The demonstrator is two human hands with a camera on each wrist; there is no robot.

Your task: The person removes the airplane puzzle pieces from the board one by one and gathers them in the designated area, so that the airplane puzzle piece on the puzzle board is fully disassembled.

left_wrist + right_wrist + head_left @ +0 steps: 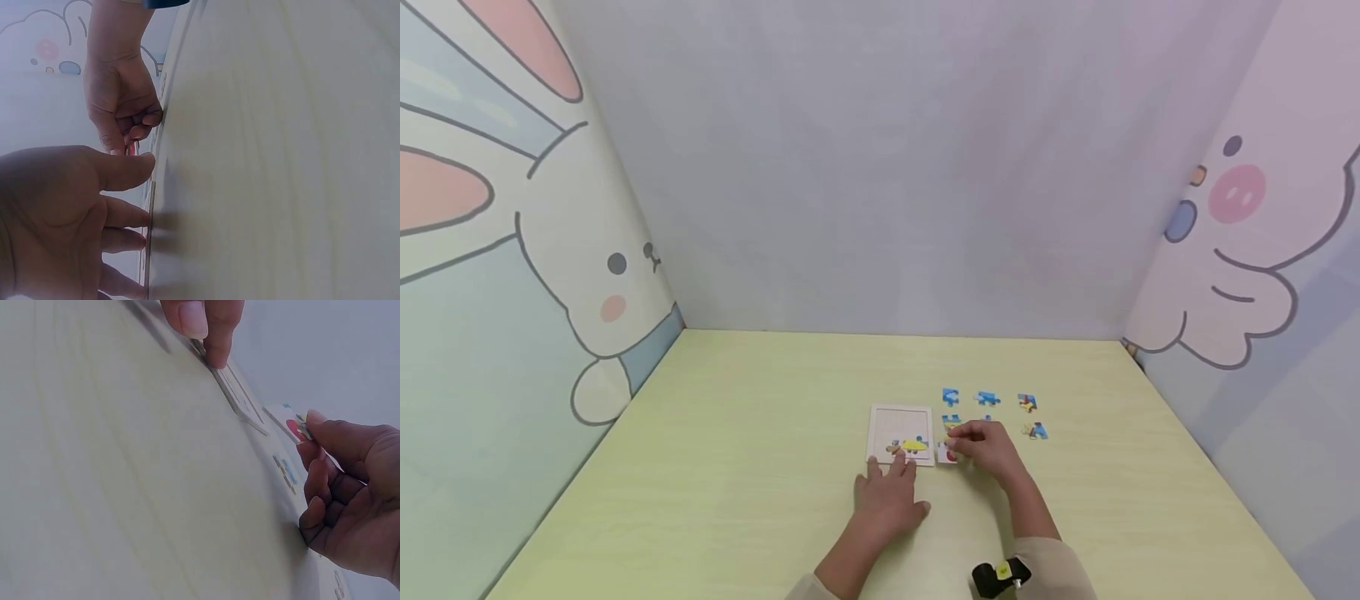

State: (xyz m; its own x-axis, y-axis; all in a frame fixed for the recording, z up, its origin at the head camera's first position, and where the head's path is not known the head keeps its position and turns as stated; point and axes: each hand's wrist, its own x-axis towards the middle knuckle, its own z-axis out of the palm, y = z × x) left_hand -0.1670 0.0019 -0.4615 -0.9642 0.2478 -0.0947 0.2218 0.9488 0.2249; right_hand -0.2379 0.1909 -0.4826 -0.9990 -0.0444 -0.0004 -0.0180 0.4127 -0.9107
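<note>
A square puzzle tray with a pale rim lies on the table, with joined yellow, blue and brown puzzle pieces along its lower side. The left hand rests its outstretched fingertips on the tray's near rim, thumb held apart. Between thumb and index finger, the right hand pinches a white puzzle piece with a red patch, just right of the tray. In the right wrist view this piece is tilted and raised above the table. The right hand partly covers a few loose pieces behind it.
Several loose puzzle pieces lie in rows right of the tray; one is beside the right hand. The pale wooden table meets a grey back wall and cartoon-printed side panels.
</note>
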